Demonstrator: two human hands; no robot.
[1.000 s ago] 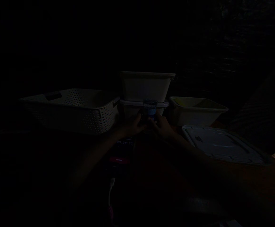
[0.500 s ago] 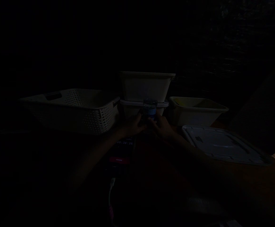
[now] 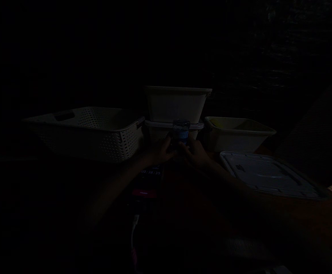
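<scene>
A small clear container with a blue band [image 3: 180, 134] stands upright between my hands, in front of the stacked tubs; in the dark its exact kind is hard to make out. My left hand [image 3: 163, 150] is closed on its left side. From the right, my right hand [image 3: 196, 151] grips it, thumb toward the front. The container's lower part is hidden by fingers and shadow. Just below my left hand lies a phone [image 3: 147, 182] with a timer on its screen.
Behind the hands, a white tub [image 3: 177, 104] rests on a lidded tub [image 3: 156, 131]. A perforated basket [image 3: 97, 140] stands left, another tub [image 3: 234, 139] right. A flat lid [image 3: 264, 173] lies at the right. A white cable [image 3: 132, 230] runs from the phone.
The phone's timer has gone from 00:38:38 to 00:38:39. Both hands and the container stay in nearly the same place.
</scene>
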